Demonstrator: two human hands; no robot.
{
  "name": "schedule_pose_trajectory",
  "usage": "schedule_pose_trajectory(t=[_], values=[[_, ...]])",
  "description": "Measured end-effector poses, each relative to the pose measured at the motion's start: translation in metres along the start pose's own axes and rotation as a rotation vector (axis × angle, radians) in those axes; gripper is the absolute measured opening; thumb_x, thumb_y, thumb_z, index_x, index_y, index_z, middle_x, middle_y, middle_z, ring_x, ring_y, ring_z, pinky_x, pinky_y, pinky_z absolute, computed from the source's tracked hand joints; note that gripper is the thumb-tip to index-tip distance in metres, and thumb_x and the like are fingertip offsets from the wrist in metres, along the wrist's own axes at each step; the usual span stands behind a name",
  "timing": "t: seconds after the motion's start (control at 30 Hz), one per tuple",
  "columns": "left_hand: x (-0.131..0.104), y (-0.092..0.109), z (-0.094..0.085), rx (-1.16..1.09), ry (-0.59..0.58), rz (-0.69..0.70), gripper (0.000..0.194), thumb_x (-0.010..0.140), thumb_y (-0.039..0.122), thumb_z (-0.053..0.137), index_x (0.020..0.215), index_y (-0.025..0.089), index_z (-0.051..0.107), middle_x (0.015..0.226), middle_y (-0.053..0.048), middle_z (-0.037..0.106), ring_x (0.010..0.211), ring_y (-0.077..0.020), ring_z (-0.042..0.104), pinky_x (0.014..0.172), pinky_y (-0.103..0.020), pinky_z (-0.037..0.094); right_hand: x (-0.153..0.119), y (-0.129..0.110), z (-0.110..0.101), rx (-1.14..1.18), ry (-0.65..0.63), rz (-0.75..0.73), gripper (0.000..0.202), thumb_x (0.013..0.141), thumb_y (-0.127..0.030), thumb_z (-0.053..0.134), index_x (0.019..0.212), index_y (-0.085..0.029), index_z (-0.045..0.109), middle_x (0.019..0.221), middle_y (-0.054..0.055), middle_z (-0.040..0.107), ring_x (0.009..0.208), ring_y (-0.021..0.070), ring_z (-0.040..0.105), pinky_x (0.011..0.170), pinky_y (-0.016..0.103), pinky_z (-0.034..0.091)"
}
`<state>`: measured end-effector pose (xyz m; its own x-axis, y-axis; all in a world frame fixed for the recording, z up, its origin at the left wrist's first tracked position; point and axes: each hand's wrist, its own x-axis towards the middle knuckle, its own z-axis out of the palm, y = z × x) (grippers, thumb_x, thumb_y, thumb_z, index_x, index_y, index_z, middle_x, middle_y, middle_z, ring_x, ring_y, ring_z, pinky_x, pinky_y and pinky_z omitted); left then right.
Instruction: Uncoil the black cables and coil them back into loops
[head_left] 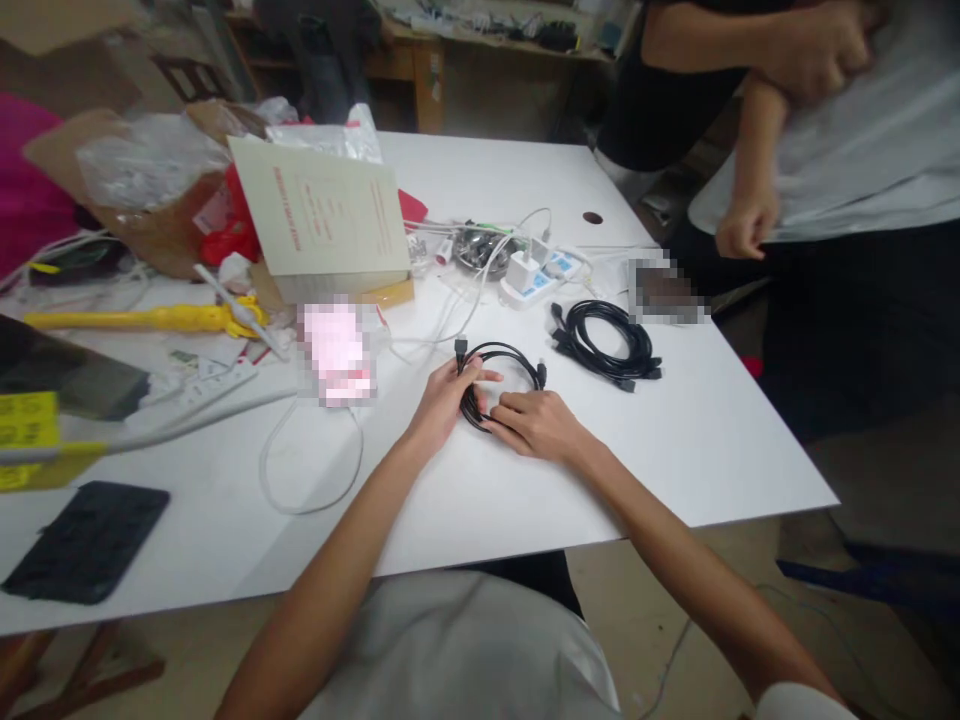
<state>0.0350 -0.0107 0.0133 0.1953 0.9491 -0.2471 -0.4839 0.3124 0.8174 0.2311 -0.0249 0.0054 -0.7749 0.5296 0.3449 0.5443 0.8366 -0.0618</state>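
Note:
A coiled black cable point(508, 350) with a connector at each side is between my hands, low over the white table point(480, 510). My left hand point(444, 395) is wrapped round the left side of the coil, just below one upright connector. At the lower right of the loop, my right hand point(536, 422) has its fingers closed on the cable; the fingertips are partly hidden. More black cables point(609, 340) lie coiled on the table to the right, apart from my hands.
A power strip point(536, 280) with white chargers stands behind the coil. Leftward are a blurred-out phone point(337, 352), a cardboard box point(386, 292), a yellow tool point(150, 318) and a black tray point(90, 540). A person point(840, 130) stands at the right edge.

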Motion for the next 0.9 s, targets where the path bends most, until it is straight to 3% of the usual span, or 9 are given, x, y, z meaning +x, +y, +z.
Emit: schedule_pose_trajectory(t=[0.17,0.3,0.4,0.5,0.6,0.67,0.77,0.9], values=[[-0.041,-0.003,-0.02,0.201,0.038,-0.002,0.036,0.088,0.037,0.086,0.113,0.017,0.069,0.1,-0.011,0.081,0.077,-0.0219,0.076,0.074,-0.032,0.059,0.009,0.013,0.001,0.121,0.04,-0.146,0.042,0.108,-0.055,0.056,0.089,-0.019,0.067,0.074,0.002,0.061,0.06,0.0141,0.05,0.06,0.032,0.029],[-0.072,-0.006,-0.03,0.342,0.099,-0.046,0.04,0.092,0.043,0.081,0.121,0.019,0.066,0.098,-0.011,0.081,0.089,-0.0248,0.078,0.084,-0.035,0.06,0.014,0.016,0.004,0.274,0.14,-0.185,0.05,0.098,-0.067,0.067,0.081,-0.02,0.06,0.069,0.0,0.054,0.06,0.0154,0.048,0.06,0.033,0.031],[-0.09,-0.009,-0.03,0.409,0.154,-0.061,0.037,0.094,0.045,0.078,0.118,0.022,0.063,0.102,-0.011,0.081,0.09,-0.0252,0.079,0.08,-0.035,0.061,0.011,0.012,0.006,0.42,0.184,-0.182,0.05,0.097,-0.069,0.065,0.089,-0.02,0.062,0.073,0.002,0.056,0.064,0.0171,0.051,0.061,0.032,0.036],[-0.102,-0.009,-0.027,0.544,0.254,-0.064,0.034,0.093,0.046,0.078,0.112,0.024,0.061,0.094,-0.007,0.08,0.077,-0.0229,0.076,0.064,-0.03,0.056,0.007,0.011,0.007,0.499,0.216,-0.136,0.035,0.104,-0.053,0.063,0.104,-0.019,0.064,0.082,0.005,0.062,0.072,0.0188,0.056,0.067,0.032,0.044],[-0.107,-0.002,-0.027,0.812,0.324,-0.032,0.029,0.088,0.048,0.082,0.095,0.026,0.063,0.068,0.0,0.072,0.056,-0.0197,0.063,0.054,-0.028,0.041,0.003,0.023,0.007,0.462,0.279,-0.02,0.014,0.104,-0.031,0.064,0.111,-0.019,0.063,0.087,0.006,0.065,0.082,0.0208,0.061,0.076,0.035,0.048],[-0.108,0.006,-0.031,0.972,0.361,0.029,0.029,0.084,0.049,0.084,0.084,0.027,0.065,0.059,0.002,0.066,0.053,-0.0202,0.058,0.055,-0.03,0.036,0.001,0.039,0.004,0.353,0.347,0.101,0.012,0.103,-0.027,0.064,0.112,-0.02,0.063,0.091,0.007,0.067,0.087,0.0228,0.063,0.082,0.037,0.049],[-0.105,0.017,-0.039,1.136,0.402,0.071,0.029,0.085,0.052,0.083,0.078,0.027,0.071,0.059,-0.001,0.066,0.055,-0.0218,0.057,0.059,-0.031,0.033,-0.004,0.071,-0.004,0.098,0.411,0.343,0.022,0.103,-0.035,0.062,0.117,-0.017,0.064,0.107,0.014,0.07,0.102,0.0282,0.064,0.092,0.043,0.047],[-0.099,0.025,-0.044,1.229,0.438,0.149,0.038,0.088,0.051,0.079,0.064,0.024,0.068,0.056,-0.001,0.061,0.053,-0.018,0.05,0.06,-0.031,0.028,-0.019,0.11,-0.017,-0.225,0.335,0.716,0.063,0.098,-0.059,0.066,0.133,-0.007,0.061,0.131,0.03,0.061,0.121,0.0401,0.055,0.1,0.052,0.042]])
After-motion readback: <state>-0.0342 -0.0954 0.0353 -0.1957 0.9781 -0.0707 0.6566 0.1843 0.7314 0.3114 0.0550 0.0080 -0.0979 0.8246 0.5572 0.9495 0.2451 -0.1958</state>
